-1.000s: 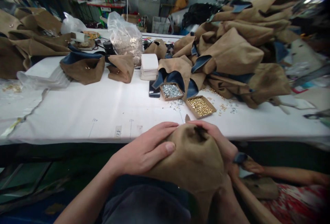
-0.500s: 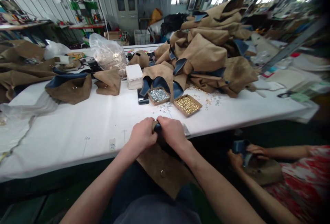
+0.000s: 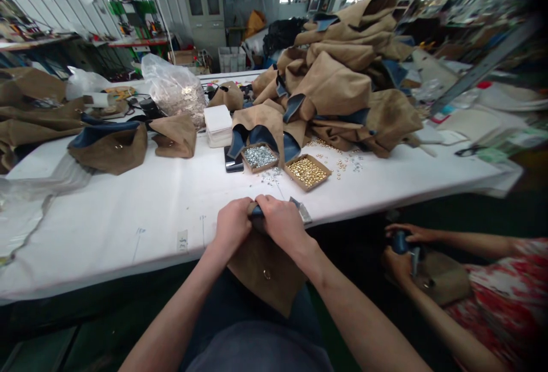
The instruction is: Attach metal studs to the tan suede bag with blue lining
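My left hand [image 3: 232, 225] and my right hand [image 3: 280, 222] are both closed on the top edge of a tan suede pouch [image 3: 265, 272] with a blue lining. They hold it at the near edge of the white table [image 3: 141, 201]. The pouch hangs down over my lap, and a small metal ring shows on its front. A small metal piece [image 3: 302, 210] pokes out just right of my right hand. Two shallow cardboard boxes lie a little beyond my hands: one with silver eyelets [image 3: 258, 157], one with gold eyelets [image 3: 307, 172].
A big heap of tan pouches [image 3: 342, 87] fills the table's far right. Two more pouches [image 3: 113, 146], a white pad stack [image 3: 218, 125], a dark phone [image 3: 233, 164] and a clear bag [image 3: 173, 89] sit further left. At right, another person's hands [image 3: 405, 249] work on a similar pouch.
My hands went from cupping the bunched pouch close to me to gripping its top edge at the table edge. The pouch now hangs flat. The view has lifted and shifted.
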Tool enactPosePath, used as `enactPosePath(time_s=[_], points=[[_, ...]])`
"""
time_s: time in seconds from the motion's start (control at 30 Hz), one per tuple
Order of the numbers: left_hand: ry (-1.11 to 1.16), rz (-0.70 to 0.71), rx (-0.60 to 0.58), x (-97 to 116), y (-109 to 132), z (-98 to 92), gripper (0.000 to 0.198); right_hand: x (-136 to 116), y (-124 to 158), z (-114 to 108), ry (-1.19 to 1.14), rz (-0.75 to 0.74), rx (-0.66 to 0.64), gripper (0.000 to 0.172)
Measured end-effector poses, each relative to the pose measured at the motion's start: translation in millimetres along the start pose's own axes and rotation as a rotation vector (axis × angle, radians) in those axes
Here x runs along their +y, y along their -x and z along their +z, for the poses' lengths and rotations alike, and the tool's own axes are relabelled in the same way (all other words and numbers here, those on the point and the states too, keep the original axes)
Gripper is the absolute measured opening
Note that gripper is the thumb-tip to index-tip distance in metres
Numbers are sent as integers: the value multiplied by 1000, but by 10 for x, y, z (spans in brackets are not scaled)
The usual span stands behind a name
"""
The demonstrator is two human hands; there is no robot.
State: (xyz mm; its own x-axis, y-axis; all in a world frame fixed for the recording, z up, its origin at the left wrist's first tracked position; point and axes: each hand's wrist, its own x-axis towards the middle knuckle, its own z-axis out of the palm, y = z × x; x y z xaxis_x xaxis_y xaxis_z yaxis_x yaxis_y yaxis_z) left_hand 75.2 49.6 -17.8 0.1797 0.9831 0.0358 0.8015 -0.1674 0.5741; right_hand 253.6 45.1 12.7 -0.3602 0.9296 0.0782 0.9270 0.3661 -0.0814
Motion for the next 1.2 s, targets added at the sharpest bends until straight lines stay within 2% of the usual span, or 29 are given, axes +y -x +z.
enactPosePath(time_s=[0.23, 0.67, 0.93, 1.2], points=[[60, -24, -18, -103, 9, 37, 31, -46, 20, 11, -3, -31, -26, 24], [85, -30, -22, -119, -33, 119, 24, -50, 32, 27, -1, -25, -24, 28], [27, -29, -37, -111, 20, 154, 23, -17, 148, -69, -143, -12, -87, 36], [-162, -59, -93, 49, 96, 157, 30, -22, 312, -40, -303, 85, -6, 43]])
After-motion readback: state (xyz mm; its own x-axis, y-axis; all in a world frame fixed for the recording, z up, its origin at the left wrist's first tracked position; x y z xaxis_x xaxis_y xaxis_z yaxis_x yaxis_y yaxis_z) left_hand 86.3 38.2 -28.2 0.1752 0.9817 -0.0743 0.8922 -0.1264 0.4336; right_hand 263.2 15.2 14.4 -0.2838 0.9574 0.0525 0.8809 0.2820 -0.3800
